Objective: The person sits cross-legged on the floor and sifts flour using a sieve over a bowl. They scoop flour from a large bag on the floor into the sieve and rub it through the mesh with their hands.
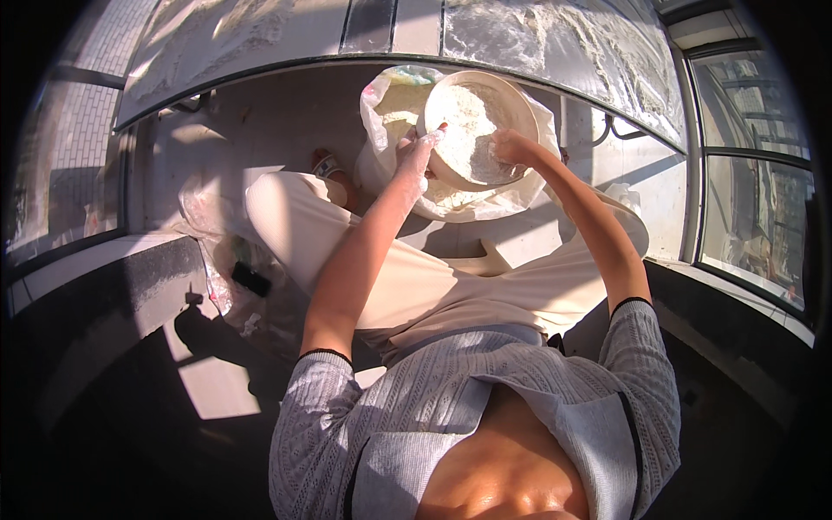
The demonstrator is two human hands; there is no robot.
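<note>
A round, pale, high-walled container (530, 110), either a bowl or a drum sieve, tilts above a plastic sack (372, 140). White flour-like powder (465, 123) lies inside it, and more of the same powder (400, 104) fills the sack below. With powder on its skin, my left hand (417, 148) grips the container's left wall, the thumb over the rim. My right hand (513, 148) reaches over the right rim into the powder. Its fingers look curled, but their tips are hidden, so whether they hold anything is unclear.
A table edge (286, 67) with powder-strewn film on top runs across beyond the sack. Clear plastic bags (201, 201) and a dark phone-like object (251, 279) lie left of my knee. Windows (754, 214) and low ledges (156, 266) flank both sides.
</note>
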